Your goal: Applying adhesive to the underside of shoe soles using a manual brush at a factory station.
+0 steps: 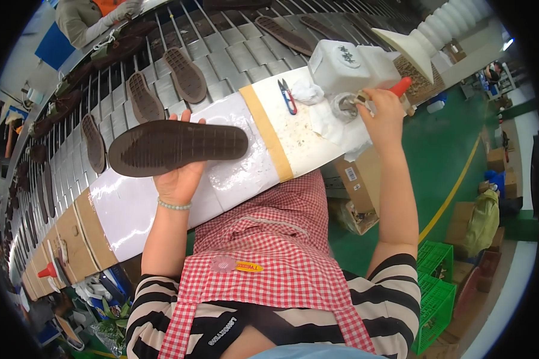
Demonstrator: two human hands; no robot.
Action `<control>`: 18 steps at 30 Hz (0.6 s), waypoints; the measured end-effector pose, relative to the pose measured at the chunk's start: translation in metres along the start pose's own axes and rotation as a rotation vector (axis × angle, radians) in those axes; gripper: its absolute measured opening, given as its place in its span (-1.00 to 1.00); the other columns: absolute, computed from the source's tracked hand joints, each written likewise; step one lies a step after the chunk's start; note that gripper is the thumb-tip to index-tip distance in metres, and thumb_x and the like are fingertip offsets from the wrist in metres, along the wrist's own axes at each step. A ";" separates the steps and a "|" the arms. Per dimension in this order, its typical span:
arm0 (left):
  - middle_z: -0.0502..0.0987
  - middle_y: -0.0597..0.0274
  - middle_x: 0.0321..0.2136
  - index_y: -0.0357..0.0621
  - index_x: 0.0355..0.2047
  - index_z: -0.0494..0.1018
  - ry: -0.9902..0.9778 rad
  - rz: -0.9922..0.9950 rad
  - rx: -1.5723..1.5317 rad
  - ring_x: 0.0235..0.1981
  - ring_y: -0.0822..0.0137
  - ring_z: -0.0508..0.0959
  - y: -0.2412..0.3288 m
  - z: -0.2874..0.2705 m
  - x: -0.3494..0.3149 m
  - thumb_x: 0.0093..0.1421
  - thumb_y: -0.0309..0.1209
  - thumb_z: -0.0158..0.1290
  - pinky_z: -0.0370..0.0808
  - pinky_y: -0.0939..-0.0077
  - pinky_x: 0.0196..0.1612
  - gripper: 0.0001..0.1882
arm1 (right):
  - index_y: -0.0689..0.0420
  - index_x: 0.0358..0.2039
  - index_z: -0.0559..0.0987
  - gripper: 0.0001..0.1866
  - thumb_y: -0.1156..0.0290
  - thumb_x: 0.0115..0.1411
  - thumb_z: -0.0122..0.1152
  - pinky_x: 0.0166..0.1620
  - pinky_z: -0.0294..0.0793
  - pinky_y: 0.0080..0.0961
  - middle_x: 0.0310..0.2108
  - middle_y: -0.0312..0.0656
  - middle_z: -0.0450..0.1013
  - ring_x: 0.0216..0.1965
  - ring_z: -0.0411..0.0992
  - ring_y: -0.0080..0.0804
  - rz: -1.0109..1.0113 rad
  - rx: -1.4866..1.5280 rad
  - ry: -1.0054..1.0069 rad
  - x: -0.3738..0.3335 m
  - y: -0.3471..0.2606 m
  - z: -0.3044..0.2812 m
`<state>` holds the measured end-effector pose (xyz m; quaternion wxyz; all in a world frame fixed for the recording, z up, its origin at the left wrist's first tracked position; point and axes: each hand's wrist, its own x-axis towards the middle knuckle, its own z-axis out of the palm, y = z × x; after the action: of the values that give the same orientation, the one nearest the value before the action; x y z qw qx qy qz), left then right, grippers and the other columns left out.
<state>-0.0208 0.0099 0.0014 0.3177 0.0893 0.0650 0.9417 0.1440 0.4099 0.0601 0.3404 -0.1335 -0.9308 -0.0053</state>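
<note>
My left hand (182,178) holds a dark brown shoe sole (176,148) level over the white-covered bench, its ribbed face up and the fingers curled round from beneath. At the right, my right hand (383,116) pinches a small pale piece (360,97), perhaps a brush handle, over a little clear cup (345,107). The fingers partly hide it, so its kind is unclear. Just behind that hand a red cone-shaped tip (400,87) shows. White plastic containers (339,66) stand beyond the cup. Thread snips (287,97) and crumpled white tissue (308,91) lie to its left.
Brown soles (184,75) rest on the slatted metal conveyor (227,55) beyond the bench. A pale hood (407,51) with a ribbed hose hangs at the upper right. A co-worker's gloved hand (126,11) is at the upper left. Green crates (434,299) stand at the lower right.
</note>
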 end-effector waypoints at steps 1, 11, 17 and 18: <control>0.14 0.11 0.44 -0.06 0.33 0.28 0.104 -0.005 -0.010 0.42 -0.12 0.14 0.002 -0.002 -0.004 0.44 -0.12 -0.15 -0.02 -0.21 0.46 -0.47 | 0.10 -0.14 0.65 -0.60 0.39 -0.05 0.47 0.11 0.35 -0.11 -0.20 -0.16 0.58 0.01 0.46 -0.12 -0.003 -0.009 0.003 -0.003 0.001 0.004; 0.04 -0.05 0.45 -0.09 0.46 0.03 0.234 -0.361 0.183 0.44 -0.23 0.06 0.046 0.008 -0.082 0.34 0.17 -0.12 0.06 -0.54 0.31 -0.15 | 0.16 -0.14 0.64 -0.57 0.50 -0.10 0.48 0.10 0.39 -0.16 -0.17 -0.13 0.58 -0.01 0.47 -0.07 -0.126 0.014 -0.140 -0.001 -0.002 0.010; 0.06 -0.11 0.44 -0.17 0.45 0.02 0.180 -0.575 0.176 0.41 -0.42 0.01 0.043 0.004 -0.086 0.34 0.18 -0.14 -0.03 -0.61 0.29 -0.12 | 0.23 -0.05 0.65 -0.60 0.38 0.09 0.41 -0.02 0.49 -0.31 -0.23 -0.03 0.58 -0.17 0.54 -0.16 0.245 0.164 -0.303 -0.015 0.041 -0.011; 0.05 -0.13 0.44 -0.18 0.45 0.02 0.133 -0.561 0.155 0.41 -0.46 0.00 0.035 0.004 -0.082 0.34 0.16 -0.14 -0.05 -0.60 0.30 -0.13 | 0.22 -0.05 0.65 -0.63 0.40 0.13 0.39 -0.03 0.49 -0.44 -0.20 -0.10 0.61 -0.15 0.55 -0.34 0.402 0.262 -0.297 -0.017 0.046 -0.013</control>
<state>0.0237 -0.0675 0.0011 0.5530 0.0297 0.1796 0.8131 0.1767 0.4483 0.0555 0.2090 -0.2698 -0.9180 0.2021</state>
